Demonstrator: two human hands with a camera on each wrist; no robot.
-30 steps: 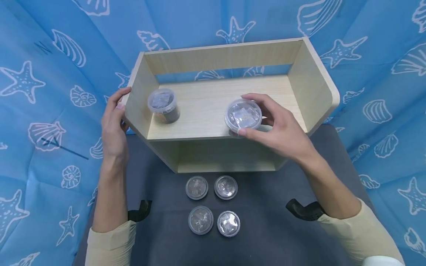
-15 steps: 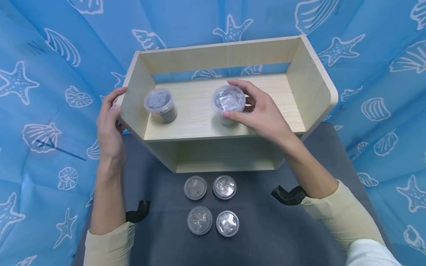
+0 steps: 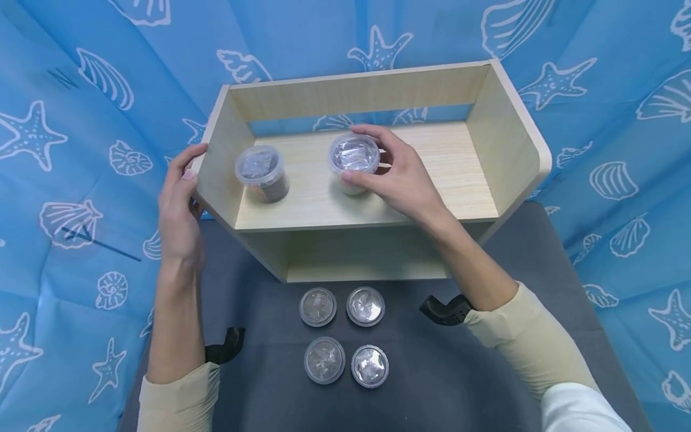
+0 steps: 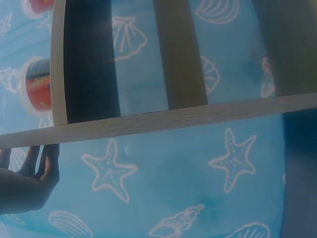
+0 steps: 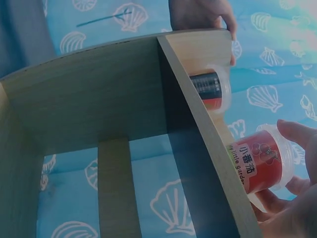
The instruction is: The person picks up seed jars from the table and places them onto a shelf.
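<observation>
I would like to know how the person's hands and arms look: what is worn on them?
The left hand and right hand wear no gloves. Beige fabric covers the left sleeve and right sleeve. A curved black piece sits at the left cuff, another at the right. White cloth shows above the right sleeve.

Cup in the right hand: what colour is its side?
Mostly red; the cup shows best in the right wrist view.
</observation>
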